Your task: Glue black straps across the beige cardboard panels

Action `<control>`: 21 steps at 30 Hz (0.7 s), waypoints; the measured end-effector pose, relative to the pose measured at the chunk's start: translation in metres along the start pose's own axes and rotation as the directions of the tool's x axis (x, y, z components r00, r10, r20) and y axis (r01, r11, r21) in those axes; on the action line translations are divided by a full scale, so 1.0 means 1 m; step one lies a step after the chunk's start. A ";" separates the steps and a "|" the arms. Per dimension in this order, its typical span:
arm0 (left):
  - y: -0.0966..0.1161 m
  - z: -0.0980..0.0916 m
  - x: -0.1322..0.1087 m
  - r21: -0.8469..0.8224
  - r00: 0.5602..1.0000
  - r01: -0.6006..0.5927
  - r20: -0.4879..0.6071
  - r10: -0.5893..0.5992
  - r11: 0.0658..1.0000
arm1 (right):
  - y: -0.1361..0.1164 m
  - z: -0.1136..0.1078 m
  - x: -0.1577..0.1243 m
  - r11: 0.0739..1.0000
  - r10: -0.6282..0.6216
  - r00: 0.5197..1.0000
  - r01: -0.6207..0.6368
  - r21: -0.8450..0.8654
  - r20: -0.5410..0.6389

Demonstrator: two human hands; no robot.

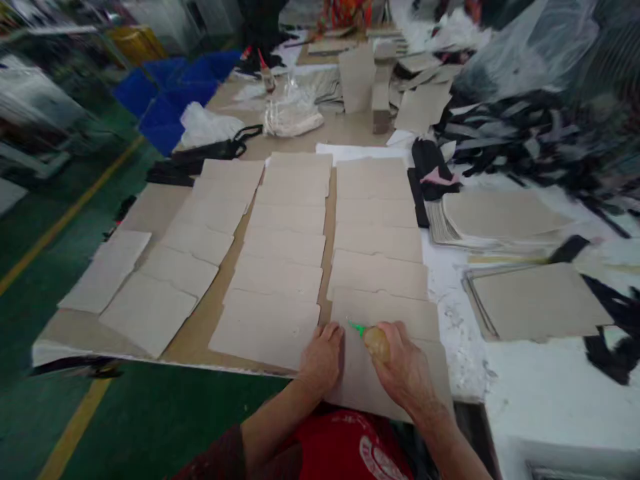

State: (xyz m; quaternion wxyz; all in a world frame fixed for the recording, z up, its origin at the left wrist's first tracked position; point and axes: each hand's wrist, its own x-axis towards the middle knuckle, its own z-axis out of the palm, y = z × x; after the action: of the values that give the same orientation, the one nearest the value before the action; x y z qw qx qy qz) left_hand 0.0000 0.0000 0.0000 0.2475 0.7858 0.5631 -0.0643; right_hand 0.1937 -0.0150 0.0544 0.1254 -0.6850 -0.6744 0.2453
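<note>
Worktable (193, 333): clear bag (291, 92), whitish contents (294, 124) | right hand (403, 367) grips yellowish bottle (376, 344) | left hand (323, 357) on cardboard (363, 380), grip unclear

Overlapping sheets (280, 273) in columns across the desk (187, 340), two stacks (543, 300) to their right, probably fabric strips (520, 133) heaped behind the stacks, bag (293, 119) behind the middle column, bins (165, 127) at far left

Blue bins (163, 123) show at upper left — at right, clear plastic (530, 53) lies behind heaped dark strips (520, 137).
</note>
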 end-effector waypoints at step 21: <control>0.000 -0.048 0.031 0.142 0.995 -0.044 -0.082 0.056 0.989 | 0.016 0.011 0.057 0.970 0.120 0.948 -0.048 0.240 -0.294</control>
State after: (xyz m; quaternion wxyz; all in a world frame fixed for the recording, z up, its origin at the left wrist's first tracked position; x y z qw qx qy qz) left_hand 0.0022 0.0488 0.0296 0.1689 0.8172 0.5474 -0.0637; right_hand 0.2006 0.0390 0.0274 0.2962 -0.7239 -0.5839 0.2174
